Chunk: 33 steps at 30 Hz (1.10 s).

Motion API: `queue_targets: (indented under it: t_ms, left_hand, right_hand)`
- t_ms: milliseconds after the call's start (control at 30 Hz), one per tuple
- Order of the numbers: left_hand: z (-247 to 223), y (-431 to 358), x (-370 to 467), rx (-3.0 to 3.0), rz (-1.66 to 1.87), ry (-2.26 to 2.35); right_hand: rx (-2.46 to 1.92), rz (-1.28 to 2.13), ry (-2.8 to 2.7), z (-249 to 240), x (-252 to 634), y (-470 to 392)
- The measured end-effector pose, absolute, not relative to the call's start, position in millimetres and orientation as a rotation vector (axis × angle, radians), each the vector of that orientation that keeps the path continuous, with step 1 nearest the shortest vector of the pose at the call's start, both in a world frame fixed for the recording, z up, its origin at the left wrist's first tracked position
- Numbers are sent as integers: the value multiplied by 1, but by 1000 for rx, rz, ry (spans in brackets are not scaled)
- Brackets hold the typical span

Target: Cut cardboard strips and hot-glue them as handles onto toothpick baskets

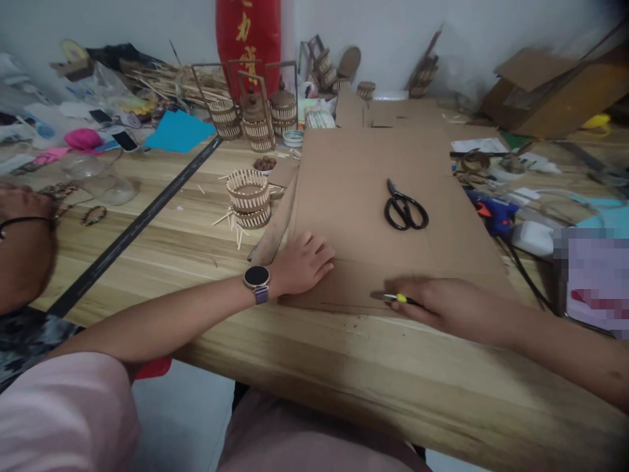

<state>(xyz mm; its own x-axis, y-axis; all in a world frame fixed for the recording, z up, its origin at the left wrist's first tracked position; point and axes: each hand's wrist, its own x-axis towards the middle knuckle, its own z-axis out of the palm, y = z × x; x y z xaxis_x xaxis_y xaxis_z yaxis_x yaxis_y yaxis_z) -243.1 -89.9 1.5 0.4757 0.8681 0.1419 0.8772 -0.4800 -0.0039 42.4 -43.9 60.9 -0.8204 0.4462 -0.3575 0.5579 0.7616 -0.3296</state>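
A large brown cardboard sheet [354, 196] lies on the wooden table in front of me. My left hand [303, 262] rests palm down on its near left part, fingers apart, holding nothing. A watch sits on that wrist. My right hand [437, 301] is closed around a small knife-like tool [400, 298] with a pointed metal tip and a yellow and black handle; its exact kind is unclear. The tip points left, over the sheet's near edge, where a thin dark line runs. Black-handled scissors [405, 208] lie farther back on the cardboard.
A small slatted stick basket [249, 198] stands left of the sheet among loose sticks. Lidded baskets [257, 124] stand behind it. At right are a blue glue gun [494, 211] and cables. A black strip [142, 219] crosses the table; another person's arm [27, 249] rests at far left.
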Motion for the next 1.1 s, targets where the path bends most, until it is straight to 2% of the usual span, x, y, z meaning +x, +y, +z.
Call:
queue_targets:
  t_ms: [167,333,733,1100]
  left_hand:
    - [-5,-90,-244,-2649,-256,-1551]
    - [-16,-88,-245,-2673,-367,-1567]
    - [-16,-85,-244,-2698,-368,-1588]
    - [-10,-85,-242,-2688,-297,-1628]
  right_hand:
    - [741,-342,2609,69,-28,-71]
    - [675,-202,2652,65,-70,-84]
    - [653,-26,2626,53,-80,-87]
    - [688,-80,2638,60,-84,-91]
